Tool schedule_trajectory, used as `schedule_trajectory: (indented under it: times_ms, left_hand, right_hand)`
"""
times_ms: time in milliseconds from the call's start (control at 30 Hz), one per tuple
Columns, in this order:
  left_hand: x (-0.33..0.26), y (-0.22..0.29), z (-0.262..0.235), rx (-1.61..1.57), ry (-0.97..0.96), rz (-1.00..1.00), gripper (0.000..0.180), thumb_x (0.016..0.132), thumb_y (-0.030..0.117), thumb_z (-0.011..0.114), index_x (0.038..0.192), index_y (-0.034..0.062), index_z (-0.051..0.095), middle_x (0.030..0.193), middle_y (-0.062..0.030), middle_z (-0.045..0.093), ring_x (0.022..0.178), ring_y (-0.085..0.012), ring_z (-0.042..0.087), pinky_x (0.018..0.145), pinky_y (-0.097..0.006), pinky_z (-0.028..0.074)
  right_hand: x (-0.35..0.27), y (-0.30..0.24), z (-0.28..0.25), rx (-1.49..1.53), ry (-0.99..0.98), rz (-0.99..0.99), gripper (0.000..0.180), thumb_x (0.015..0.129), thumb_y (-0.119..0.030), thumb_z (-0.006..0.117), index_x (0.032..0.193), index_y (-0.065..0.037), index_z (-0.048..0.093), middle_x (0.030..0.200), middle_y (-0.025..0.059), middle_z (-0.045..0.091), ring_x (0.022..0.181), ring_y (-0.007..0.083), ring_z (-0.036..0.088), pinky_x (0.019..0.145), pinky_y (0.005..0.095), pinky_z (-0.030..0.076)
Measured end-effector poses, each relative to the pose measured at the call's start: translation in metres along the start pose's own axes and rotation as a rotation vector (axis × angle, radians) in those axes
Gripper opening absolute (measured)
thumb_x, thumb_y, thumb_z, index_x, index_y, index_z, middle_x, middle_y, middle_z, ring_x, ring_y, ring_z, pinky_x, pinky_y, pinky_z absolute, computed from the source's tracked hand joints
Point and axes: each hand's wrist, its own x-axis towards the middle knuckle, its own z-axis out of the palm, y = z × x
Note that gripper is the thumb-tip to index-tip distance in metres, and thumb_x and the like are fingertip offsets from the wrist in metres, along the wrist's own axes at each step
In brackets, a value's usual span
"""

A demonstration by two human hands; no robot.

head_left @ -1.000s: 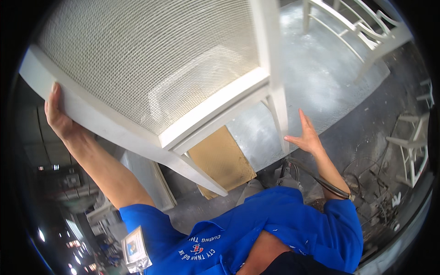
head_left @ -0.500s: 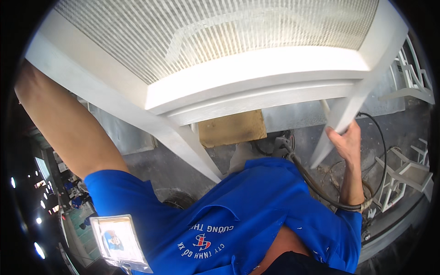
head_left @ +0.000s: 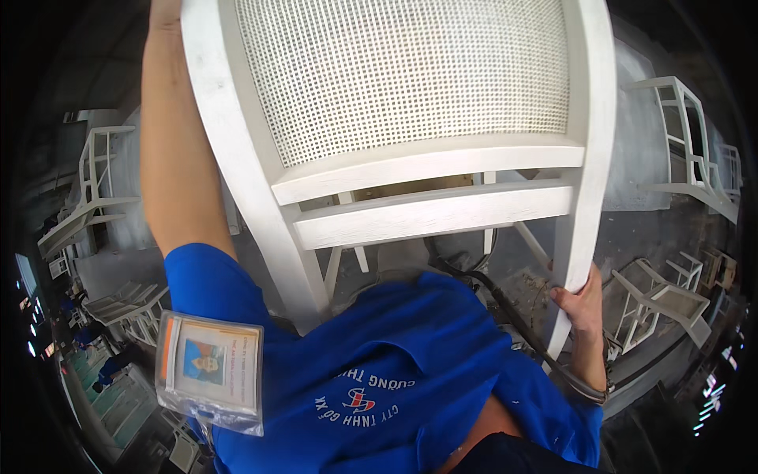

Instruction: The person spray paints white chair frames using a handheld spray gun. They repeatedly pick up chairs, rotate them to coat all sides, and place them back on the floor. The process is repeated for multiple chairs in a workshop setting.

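Note:
A white wooden chair [head_left: 430, 217] with a woven cane back panel [head_left: 418, 75] fills the upper middle, close in front of me. My right hand [head_left: 580, 302] is closed around the lower part of its right post, thumb on the near side. My left arm reaches up along the left post. Only the edge of my left hand [head_left: 165, 14] shows at the top of the picture, beside that post, and its fingers are hidden. A dark hose [head_left: 505, 308] runs behind the right post and past my right forearm.
White chair frames stand on the right, one farther back [head_left: 687, 142] and one nearer [head_left: 663, 304]. More frames stand at the left, including one upright frame [head_left: 91, 186]. A clear badge holder [head_left: 212, 371] hangs at my left side. Grey sheeting [head_left: 639, 158] lies behind the chair.
The chair has tilted, and its cane panel now faces me more squarely. My left arm has swung inward and points more upward. My right hand keeps its hold on the right post.

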Motion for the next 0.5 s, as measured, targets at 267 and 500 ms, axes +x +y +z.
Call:
schedule_trajectory:
  times_ms: [267,500]
  left_hand:
    - [-0.037,-0.13,0.027,-0.127,0.201,-0.513,0.045,0.096,0.027,0.066,0.124,-0.0069,0.067,0.114,-0.0201,0.074,0.098,-0.0296,0.073,0.086,-0.039,0.059]
    - [-0.037,-0.219,-0.01,-0.091,0.144,-0.644,0.052,0.099,0.034,0.067,0.129,-0.008,0.063,0.118,-0.0205,0.072,0.102,-0.0292,0.072,0.09,-0.039,0.058]
  right_hand:
    - [0.01,0.017,0.055,0.103,0.003,0.202,0.058,0.061,-0.009,0.079,0.114,0.005,0.062,0.097,0.0046,0.066,0.088,0.013,0.061,0.079,0.0293,0.051]
    - [0.013,0.019,0.081,0.037,-0.057,0.304,0.052,0.066,-0.005,0.076,0.115,0.007,0.063,0.097,0.0052,0.068,0.088,0.0125,0.063,0.079,0.0281,0.053]
